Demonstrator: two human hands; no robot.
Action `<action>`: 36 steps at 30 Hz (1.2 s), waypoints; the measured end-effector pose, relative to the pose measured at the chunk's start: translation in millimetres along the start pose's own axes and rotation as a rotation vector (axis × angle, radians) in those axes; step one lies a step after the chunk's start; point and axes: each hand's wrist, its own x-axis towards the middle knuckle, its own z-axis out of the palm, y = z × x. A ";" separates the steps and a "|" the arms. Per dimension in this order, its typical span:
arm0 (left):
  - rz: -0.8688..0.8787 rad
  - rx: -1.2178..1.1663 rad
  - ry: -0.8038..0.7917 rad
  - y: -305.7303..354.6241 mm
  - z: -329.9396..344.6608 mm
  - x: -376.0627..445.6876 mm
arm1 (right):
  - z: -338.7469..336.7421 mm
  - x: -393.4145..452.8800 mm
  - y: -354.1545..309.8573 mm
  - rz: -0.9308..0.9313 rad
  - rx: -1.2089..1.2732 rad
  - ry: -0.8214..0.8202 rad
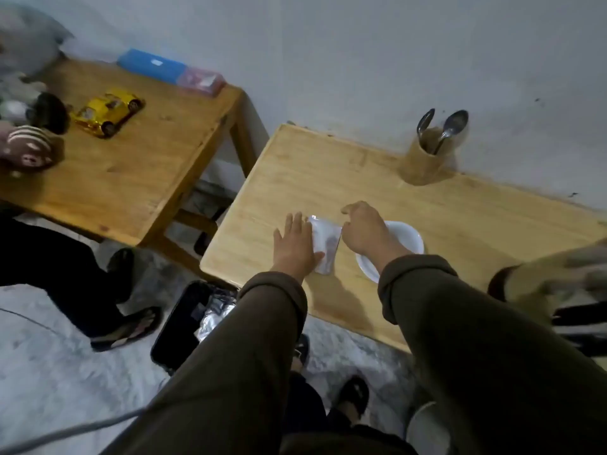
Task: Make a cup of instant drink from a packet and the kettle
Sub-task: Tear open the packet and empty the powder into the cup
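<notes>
Toys and boxes on the side table

A yellow toy car (107, 113) sits near the middle of the side table (131, 178). A blue box (149, 65) and a pink box (200, 81) lie at its far edge. Soft toys (29, 142) crowd its left edge.

Dim, flat room light w/ a bluish cast. Soft shadows of my arms fall on the worktop (460, 208) toward me from my fingers (294, 223). Whole frame soft; heavy motion blur far right of my fingers. Wide-angle bending at edges.
</notes>
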 end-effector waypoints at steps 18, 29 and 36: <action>0.078 -0.041 -0.054 -29.9 -9.4 54.3 | 40.6 69.9 -21.3 0.147 -0.159 -0.081; 0.165 -0.619 -0.127 -18.5 -35.2 62.9 | -13.1 56.0 -21.1 0.241 0.115 0.007; 0.256 -0.853 0.017 25.1 -85.1 52.5 | -72.8 27.3 -7.2 0.209 0.388 0.082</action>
